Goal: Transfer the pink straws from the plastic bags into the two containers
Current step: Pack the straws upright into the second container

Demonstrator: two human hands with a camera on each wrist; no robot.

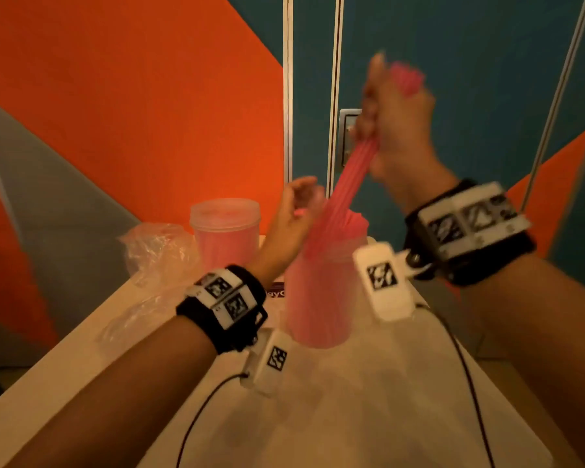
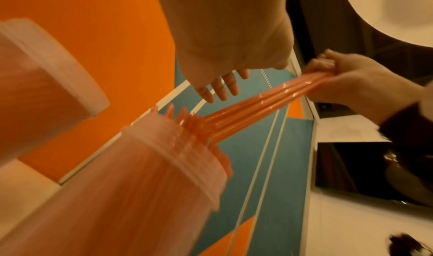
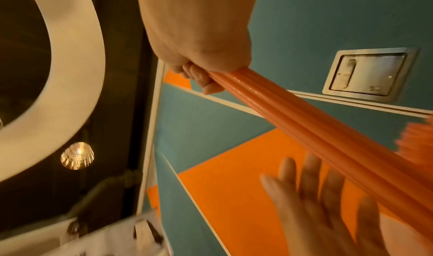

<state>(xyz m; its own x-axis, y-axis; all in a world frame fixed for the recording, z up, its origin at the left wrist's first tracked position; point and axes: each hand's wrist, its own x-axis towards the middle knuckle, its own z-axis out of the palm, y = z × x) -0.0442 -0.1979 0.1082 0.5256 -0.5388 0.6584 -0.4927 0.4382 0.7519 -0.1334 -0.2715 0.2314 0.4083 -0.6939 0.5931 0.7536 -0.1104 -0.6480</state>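
My right hand point(image 1: 394, 119) is raised above the table and grips a bundle of pink straws point(image 1: 348, 177) in its fist; the bundle point(image 3: 316, 128) slants down into the near clear container point(image 1: 318, 295), which is packed with pink straws. The left hand point(image 1: 293, 217) hovers just left of the container's mouth, fingers loosely spread point(image 2: 220, 86), holding nothing. A second container point(image 1: 225, 231), lidded and full of pink straws, stands behind to the left. From the left wrist, the near container point(image 2: 150, 167) and the right fist point(image 2: 332, 75) on the straws point(image 2: 257, 112) are visible.
An empty crumpled plastic bag point(image 1: 156, 251) lies left of the containers on the pale table point(image 1: 352, 400). A labelled card point(image 1: 276, 293) peeks out beside the near container. Thin black cables point(image 1: 466, 373) trail from the wrist cameras. An orange and teal wall stands close behind.
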